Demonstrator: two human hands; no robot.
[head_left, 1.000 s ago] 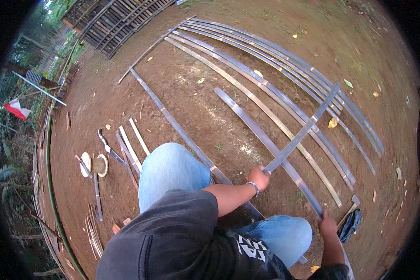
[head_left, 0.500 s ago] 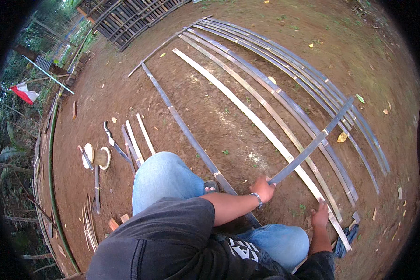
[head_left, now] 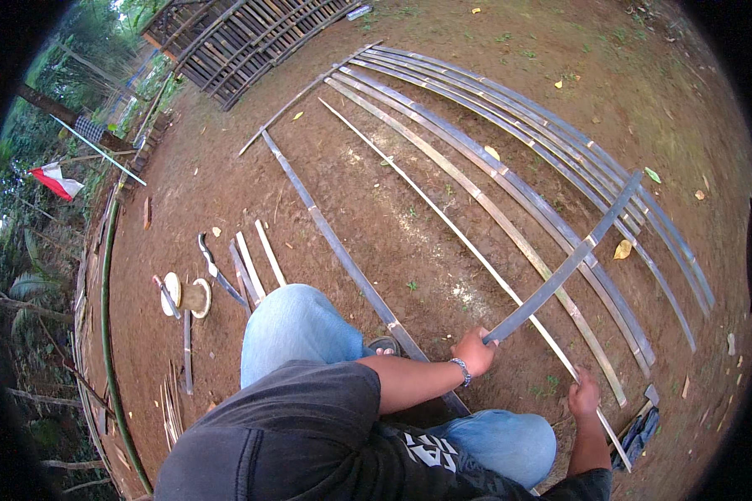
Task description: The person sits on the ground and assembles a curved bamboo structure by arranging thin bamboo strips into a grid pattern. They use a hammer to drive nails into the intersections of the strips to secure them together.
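Observation:
My left hand [head_left: 474,351], with a bracelet at its wrist, is closed round the lower end of a dark bamboo strip [head_left: 551,285]. That strip slants up to the right, crossing above other strips. My right hand [head_left: 584,394] grips a long pale bamboo strip [head_left: 430,200] near its close end. The pale one shows a narrow edge and runs far up to the left, passing under the dark one. On the ground to its right lie several long bamboo strips [head_left: 526,200], roughly side by side. Another dark strip [head_left: 332,232] lies to the left, beside my knee.
A spool [head_left: 194,296], a curved-handled blade [head_left: 212,265] and short strips [head_left: 250,265] lie left of my knee. A crosswise stick [head_left: 297,104] touches the strips' far ends. A hatchet-like tool on dark cloth [head_left: 640,434] is by my right arm. A slatted bamboo structure [head_left: 255,42] stands behind.
The pale strip has turned from its broad face onto its narrow edge in my right hand. My left hand still holds the dark strip. The whole view has shifted slightly.

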